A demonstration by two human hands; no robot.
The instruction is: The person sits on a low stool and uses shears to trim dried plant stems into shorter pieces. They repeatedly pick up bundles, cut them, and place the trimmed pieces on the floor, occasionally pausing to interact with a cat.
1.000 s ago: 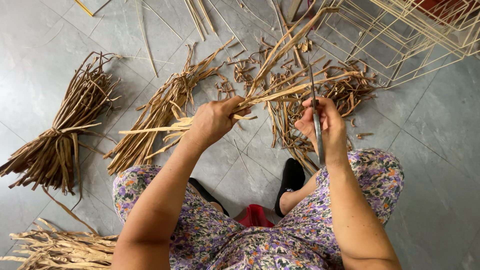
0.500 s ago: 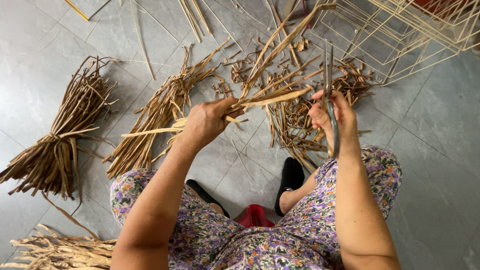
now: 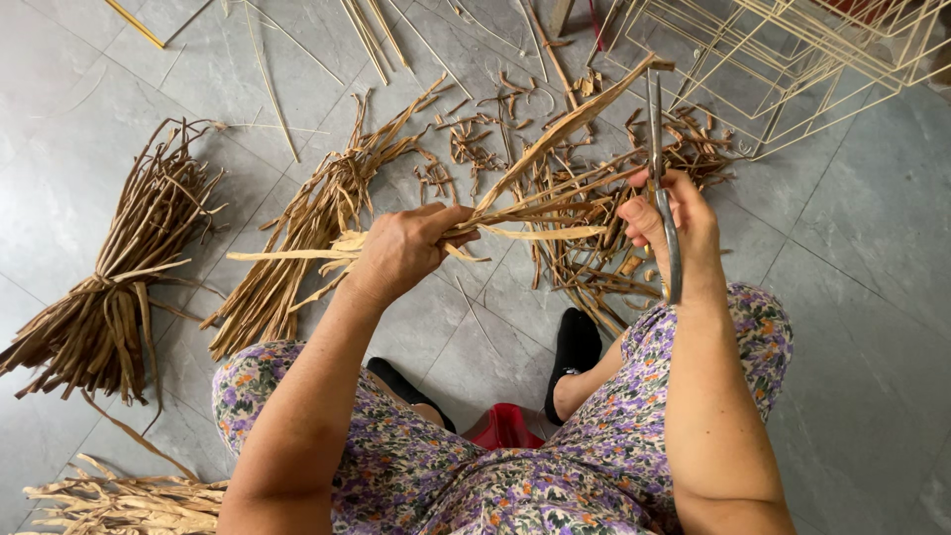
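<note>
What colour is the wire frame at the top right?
Pale cream-yellow wire frame, in the head view.

Three bundles of dried brown plant strips lie on the grey tiled floor: a tied bundle [image 3: 109, 287] at left, a looser bundle [image 3: 307, 233] centre-left, a pale bundle [image 3: 119, 503] at lower left. One pair of long metal scissors [image 3: 662, 188] (blades up), two black shoes [image 3: 577, 349], several cream wire frames [image 3: 792, 59] upper right.

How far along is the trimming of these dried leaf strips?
Done: a tied bundle and a litter of offcuts on the floor. In hand: the left hand grips a few strips; the right hand holds scissors. Left: a loose pile.
</note>
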